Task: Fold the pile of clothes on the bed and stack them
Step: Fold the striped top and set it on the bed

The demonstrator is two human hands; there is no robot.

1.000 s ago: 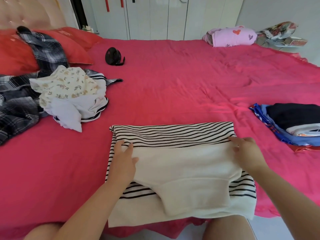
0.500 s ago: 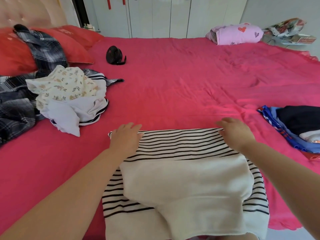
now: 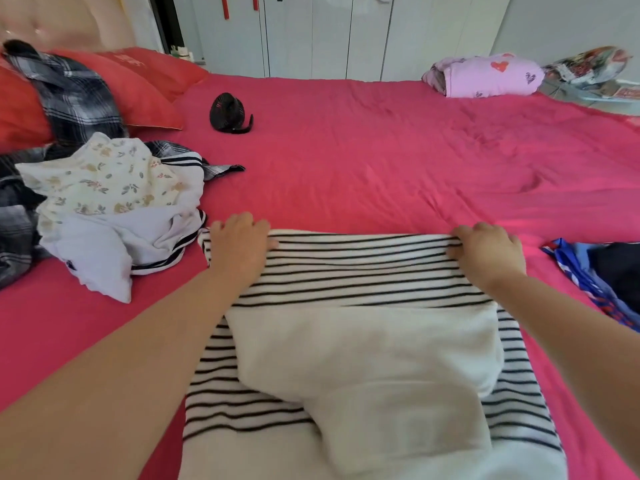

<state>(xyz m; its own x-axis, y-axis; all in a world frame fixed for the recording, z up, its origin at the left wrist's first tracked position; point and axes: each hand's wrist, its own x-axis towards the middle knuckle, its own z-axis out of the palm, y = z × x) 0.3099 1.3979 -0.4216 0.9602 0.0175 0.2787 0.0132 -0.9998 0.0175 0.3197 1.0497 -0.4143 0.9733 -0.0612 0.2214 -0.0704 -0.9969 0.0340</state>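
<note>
Reaching forward since a second ago, the left hand (image 3: 239, 249) and right hand (image 3: 490, 259) grip the far corners of the striped sweater (image 3: 346, 271), fingers curled over its edge.

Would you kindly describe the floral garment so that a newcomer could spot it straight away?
Start at the red pillows on the bed's left side; the unfolded pile lies just nearer the viewer. The floral garment tops it, cream with small leaf sprigs, unlike the dark plaid cloth and plain white cloth beside it.
</note>
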